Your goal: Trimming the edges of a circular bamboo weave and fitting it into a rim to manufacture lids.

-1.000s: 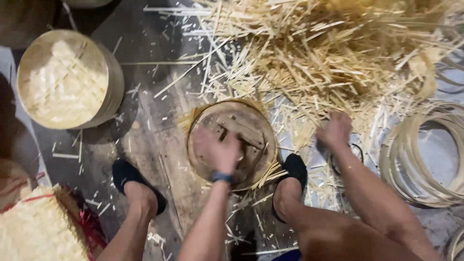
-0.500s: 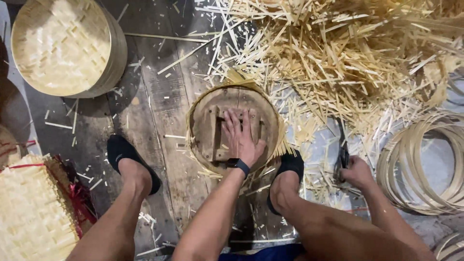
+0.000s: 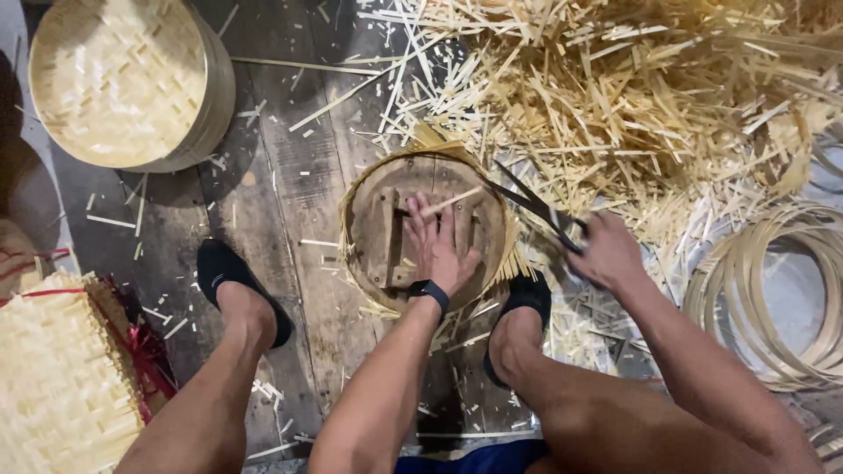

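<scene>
left hand (image 3: 436, 250) flat, fingers spread, pressing round wooden form (image 3: 421, 230) on the floor between the feet. right hand (image 3: 606, 252) closed around dark shears (image 3: 531, 206), blades apart at the rim. risk: blades nicking left fingers, or form shifting under pressure.

Single view, head-worn camera. Looks steeply down past own knees and feet onto plank floor (image 3: 290, 202). Close range: forearms fill lower frame, left hand (image 3: 439, 250) near centre, right hand (image 3: 606, 254) right of centre. Top edge takes in bamboo strip pile (image 3: 632, 96), left edge woven basket (image 3: 118, 79). No second view for overlap.
</scene>
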